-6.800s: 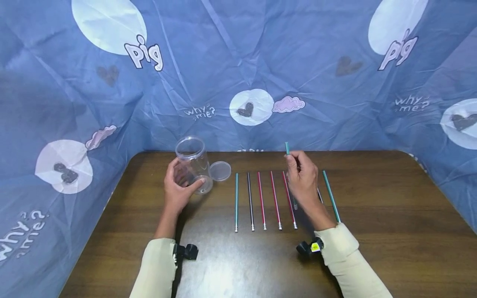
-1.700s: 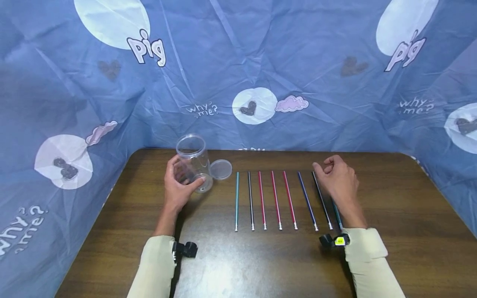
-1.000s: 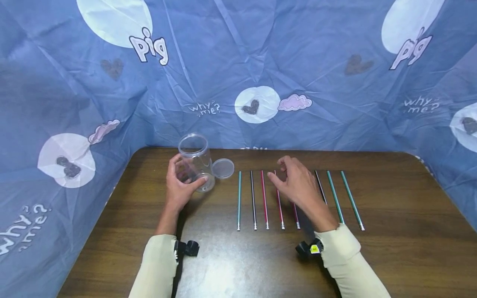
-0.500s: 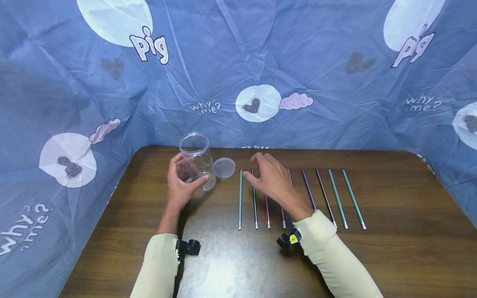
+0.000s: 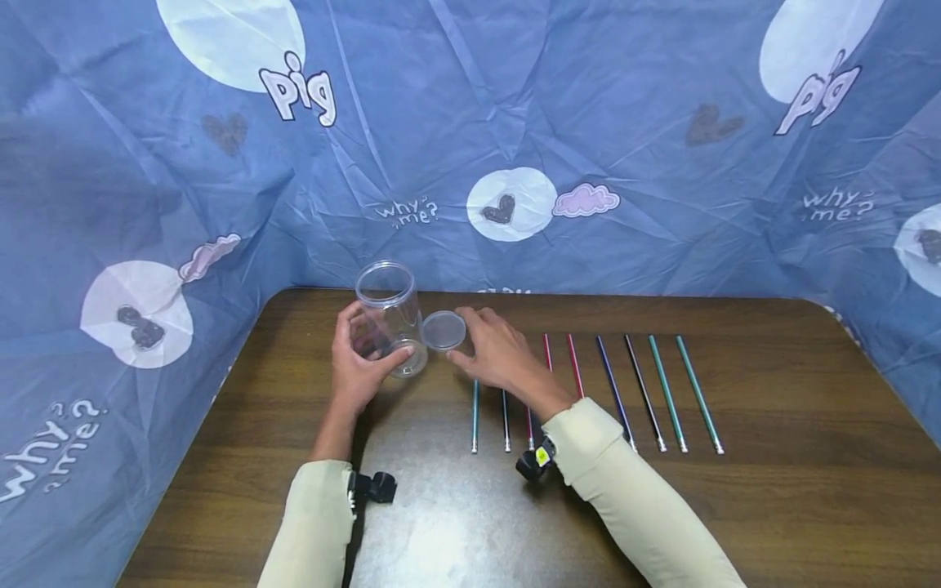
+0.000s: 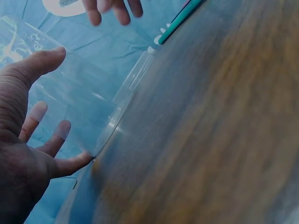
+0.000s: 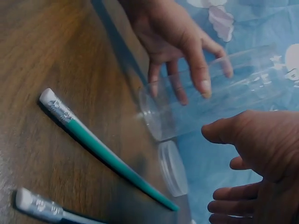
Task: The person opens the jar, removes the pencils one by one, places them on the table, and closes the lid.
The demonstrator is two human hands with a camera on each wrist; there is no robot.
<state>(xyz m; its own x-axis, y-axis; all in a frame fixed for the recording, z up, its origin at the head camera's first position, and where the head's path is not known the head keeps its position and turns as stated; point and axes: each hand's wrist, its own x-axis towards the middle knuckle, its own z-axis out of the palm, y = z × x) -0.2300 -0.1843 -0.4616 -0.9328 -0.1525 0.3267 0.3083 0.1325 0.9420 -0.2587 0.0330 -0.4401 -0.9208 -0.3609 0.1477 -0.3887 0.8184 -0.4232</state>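
A clear plastic jar [image 5: 393, 318] stands upright on the table with its mouth uncovered. My left hand [image 5: 354, 367] holds it low down, thumb on the near side and fingers round the far side; the left wrist view shows this thumb [image 6: 44, 65] against the clear wall. Flat beside the jar lies its round clear lid [image 5: 444, 331]. My right hand [image 5: 501, 353] hovers just right of the lid, fingers loosely spread and holding nothing. In the right wrist view the lid [image 7: 174, 168] shows apart from the right thumb [image 7: 224, 130].
Several eraser-tipped pencils lie in a row right of the jar: a green pencil [image 5: 474, 416] at the left end, then dark, red and blue pencil [image 5: 614, 388], with a green pencil [image 5: 700, 392] at the right end. A blue printed cloth [image 5: 412, 147] hangs behind the table [image 5: 794, 457].
The green pencil held earlier in my right hand now lies in the row's right part. My right hand has since swept left over the pencils to the lid. The left hand stays on the jar.
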